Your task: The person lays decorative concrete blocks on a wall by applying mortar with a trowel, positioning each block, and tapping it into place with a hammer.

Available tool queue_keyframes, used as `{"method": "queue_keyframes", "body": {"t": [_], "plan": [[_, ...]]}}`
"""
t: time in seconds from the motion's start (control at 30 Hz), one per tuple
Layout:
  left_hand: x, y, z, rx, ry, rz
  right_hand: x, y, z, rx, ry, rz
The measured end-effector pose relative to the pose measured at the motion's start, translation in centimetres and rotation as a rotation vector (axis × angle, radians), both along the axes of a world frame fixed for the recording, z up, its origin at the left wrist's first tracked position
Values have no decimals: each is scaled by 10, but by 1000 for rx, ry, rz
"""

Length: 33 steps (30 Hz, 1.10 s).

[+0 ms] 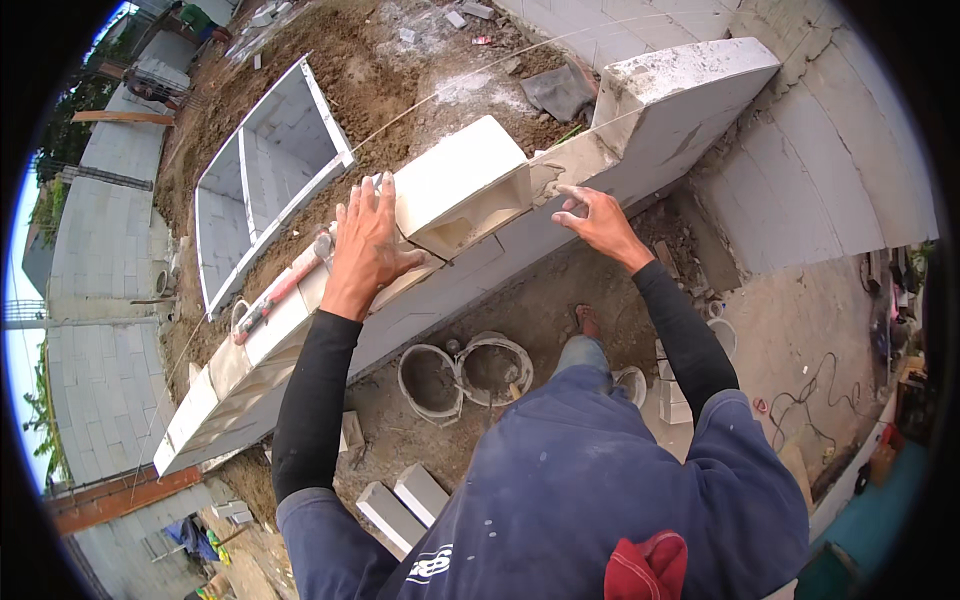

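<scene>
Sleeves hide both forearms; left hand (365, 245) lies flat, fingers spread, on tilted block (460, 185); right hand (598, 222) fingertips touch mortar (560, 170), loose.

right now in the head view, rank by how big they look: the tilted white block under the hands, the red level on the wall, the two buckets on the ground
1. tilted white block, largest, though nearest the camera
2. red level, long but thin
3. two buckets, alike in size, lower down, so unsure
</scene>
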<state>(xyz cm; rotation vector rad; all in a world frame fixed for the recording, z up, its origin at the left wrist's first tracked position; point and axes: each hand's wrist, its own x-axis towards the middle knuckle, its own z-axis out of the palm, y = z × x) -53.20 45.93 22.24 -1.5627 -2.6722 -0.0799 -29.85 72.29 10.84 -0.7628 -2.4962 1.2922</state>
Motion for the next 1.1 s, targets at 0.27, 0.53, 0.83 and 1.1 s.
{"method": "queue_keyframes", "body": {"t": [0.27,0.53,0.83,1.1], "plan": [[-24,23,-8,-86,-158,-75,-52,-23,-68,141,142,-125],[-25,22,-5,-106,-113,-83,-59,-24,-83,217,216,-183],[-32,18,-10,-62,-131,-101,-57,-20,-75,267,118,-116],[-18,5,-4,-41,21,-54,-54,-18,-68,327,39,-99]]}}
